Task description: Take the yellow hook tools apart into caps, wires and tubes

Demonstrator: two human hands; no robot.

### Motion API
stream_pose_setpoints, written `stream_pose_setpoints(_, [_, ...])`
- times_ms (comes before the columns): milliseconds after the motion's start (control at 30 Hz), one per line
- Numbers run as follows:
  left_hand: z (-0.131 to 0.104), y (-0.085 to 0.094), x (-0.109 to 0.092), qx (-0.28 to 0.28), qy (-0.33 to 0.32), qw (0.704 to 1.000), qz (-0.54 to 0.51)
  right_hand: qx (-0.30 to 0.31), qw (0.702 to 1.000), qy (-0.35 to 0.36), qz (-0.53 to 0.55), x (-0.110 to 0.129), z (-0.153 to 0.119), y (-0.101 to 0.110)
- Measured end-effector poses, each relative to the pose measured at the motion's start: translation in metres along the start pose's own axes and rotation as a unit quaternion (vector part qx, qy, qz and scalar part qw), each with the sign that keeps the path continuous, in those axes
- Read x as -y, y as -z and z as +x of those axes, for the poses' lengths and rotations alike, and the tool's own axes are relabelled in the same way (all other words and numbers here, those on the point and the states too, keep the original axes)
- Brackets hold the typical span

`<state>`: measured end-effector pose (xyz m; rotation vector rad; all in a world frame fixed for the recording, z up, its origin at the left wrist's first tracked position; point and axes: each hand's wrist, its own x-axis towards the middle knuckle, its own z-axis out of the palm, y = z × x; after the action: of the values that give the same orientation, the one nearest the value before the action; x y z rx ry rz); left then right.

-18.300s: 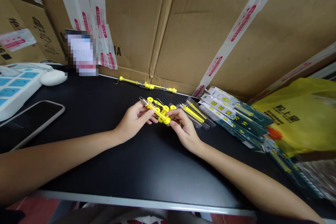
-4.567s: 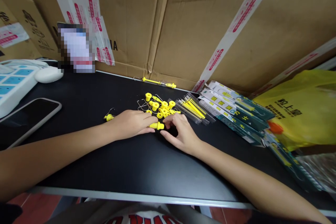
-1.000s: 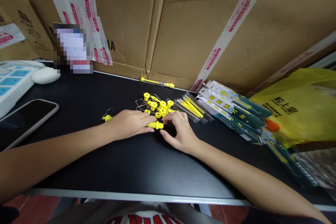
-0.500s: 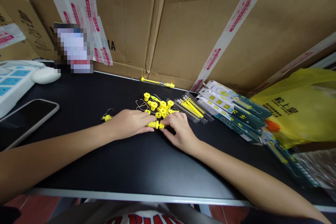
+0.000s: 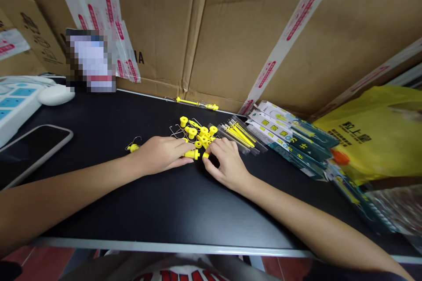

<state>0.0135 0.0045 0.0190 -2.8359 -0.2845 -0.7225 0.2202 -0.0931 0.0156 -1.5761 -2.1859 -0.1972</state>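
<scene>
Between its thumb and fingers, my left hand (image 5: 162, 154) holds a yellow plastic piece (image 5: 191, 154) whose wide end points right. My right hand (image 5: 227, 163) pinches a small yellow part (image 5: 205, 155), mostly hidden by the fingertips. A narrow gap separates the two pieces. Just beyond the hands lies a pile of yellow spools and wire hooks (image 5: 192, 132). Left of my left hand, a yellow piece with a hook (image 5: 133, 147) shows beside the wrist. Clear tubes and thin yellow sticks (image 5: 240, 134) rest behind my right hand.
Printed packages (image 5: 290, 140) and a yellow plastic bag (image 5: 379, 136) are at the right. A phone (image 5: 34, 151), a white power strip (image 5: 16, 103) and a white mouse (image 5: 56, 95) lie left. Cardboard boxes (image 5: 158, 22) stand behind the black table (image 5: 171, 215); one long hooked tool (image 5: 197, 103) lies near them.
The small yellow part in my right hand has come away from the piece in my left hand, leaving a gap. My left hand has barely moved.
</scene>
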Motion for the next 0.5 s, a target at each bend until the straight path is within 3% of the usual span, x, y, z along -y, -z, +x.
stream_pose_setpoints(233, [0.0008,0.0029,-0.0023,-0.011,0.030,0.999,0.005,0.029,0.989,0.037,-0.141,-0.0024,0.0064,0.0017])
stream_pose_setpoints(500, [0.0002,0.0023,-0.0022,0.003,0.018,1.000,-0.005,0.013,0.991,0.036,-0.128,-0.0043,0.0087,-0.0012])
